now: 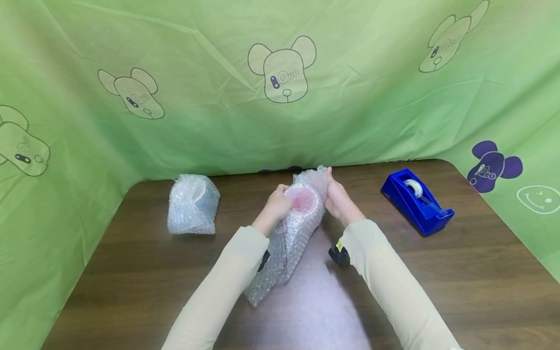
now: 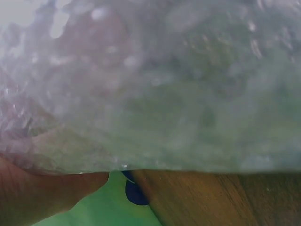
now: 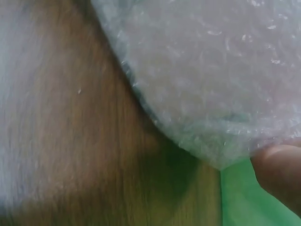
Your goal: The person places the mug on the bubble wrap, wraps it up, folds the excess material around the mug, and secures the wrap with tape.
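Wrapping, seemingly underway: my left hand (image 1: 277,205), closed, grips the pink round item (image 1: 303,199) in bubble wrap (image 1: 302,236) over the counter (image 1: 183,282); my right hand (image 1: 339,198) nearly closed on the wrap's far edge; next, probably, folding the loose end.

One middle wrapped bundle (image 1: 298,233) and one far-left wrapped bundle (image 1: 193,206) are making two. One left hand (image 1: 276,206) and one right hand (image 1: 339,200) are showing. One tape dispenser (image 1: 410,207) with one tape roll (image 1: 413,187) is standing right.
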Demonstrator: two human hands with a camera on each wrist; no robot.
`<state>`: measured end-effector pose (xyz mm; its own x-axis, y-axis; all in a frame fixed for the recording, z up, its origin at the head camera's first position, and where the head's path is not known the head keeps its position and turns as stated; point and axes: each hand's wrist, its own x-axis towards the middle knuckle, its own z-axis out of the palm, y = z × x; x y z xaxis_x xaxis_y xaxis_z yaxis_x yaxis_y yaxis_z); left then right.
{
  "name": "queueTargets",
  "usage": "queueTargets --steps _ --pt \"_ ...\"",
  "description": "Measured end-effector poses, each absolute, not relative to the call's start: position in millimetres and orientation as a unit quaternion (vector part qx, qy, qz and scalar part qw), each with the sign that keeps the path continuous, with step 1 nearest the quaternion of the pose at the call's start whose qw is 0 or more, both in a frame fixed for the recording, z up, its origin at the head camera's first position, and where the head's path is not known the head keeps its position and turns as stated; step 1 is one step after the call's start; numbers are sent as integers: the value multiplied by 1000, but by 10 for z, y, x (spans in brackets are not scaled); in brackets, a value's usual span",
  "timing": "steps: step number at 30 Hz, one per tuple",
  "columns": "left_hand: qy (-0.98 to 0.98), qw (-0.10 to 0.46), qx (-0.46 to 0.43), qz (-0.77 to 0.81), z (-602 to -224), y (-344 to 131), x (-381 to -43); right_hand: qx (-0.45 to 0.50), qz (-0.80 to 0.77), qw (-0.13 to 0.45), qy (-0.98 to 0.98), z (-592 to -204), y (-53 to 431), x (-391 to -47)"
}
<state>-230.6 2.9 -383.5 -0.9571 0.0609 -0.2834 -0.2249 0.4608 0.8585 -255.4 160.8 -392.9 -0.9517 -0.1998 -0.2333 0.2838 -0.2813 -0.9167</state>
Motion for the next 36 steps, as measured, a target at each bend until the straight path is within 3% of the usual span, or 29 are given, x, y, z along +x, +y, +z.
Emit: queueTargets --steps 14,28,36 --pt "842 133 -49 521 -3834 32 -2310 -20 -686 207 697 -3887 1615 -2543" --pt "851 128 -47 507 -3836 34 -2318 -99 -579 192 786 -3811 1655 -2591" --pt "852 129 -49 505 -3834 38 -2312 -127 -500 228 826 -3710 1638 -2603"
